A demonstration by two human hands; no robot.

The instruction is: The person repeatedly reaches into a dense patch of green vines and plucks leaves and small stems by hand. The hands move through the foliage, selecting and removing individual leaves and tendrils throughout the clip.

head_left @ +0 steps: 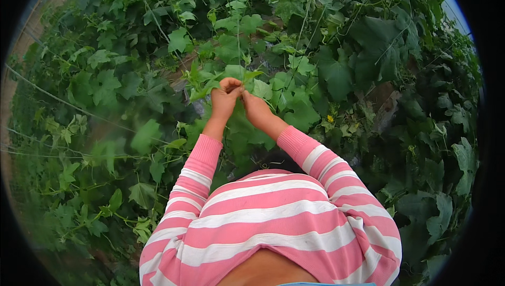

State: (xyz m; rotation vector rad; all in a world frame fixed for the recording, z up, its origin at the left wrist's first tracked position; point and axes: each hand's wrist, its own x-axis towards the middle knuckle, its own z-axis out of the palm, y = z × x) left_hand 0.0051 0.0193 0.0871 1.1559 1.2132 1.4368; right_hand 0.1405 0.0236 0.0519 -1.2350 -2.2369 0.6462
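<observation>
From my feed, the left hand (227, 95) and right hand (256, 109) pinch closed beside the string (238, 28), on what I can't tell, seemingly working the vine (197, 82), which calls for light fingers next.

No lettering, label, number or sign could be read anywhere in the head view, on the striped top (263, 209) or the vine leaves (302, 109).

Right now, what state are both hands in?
Left hand: closed, fingers curled near the string; contents unclear.
Right hand: meets the left; open or closed can't be told.
</observation>
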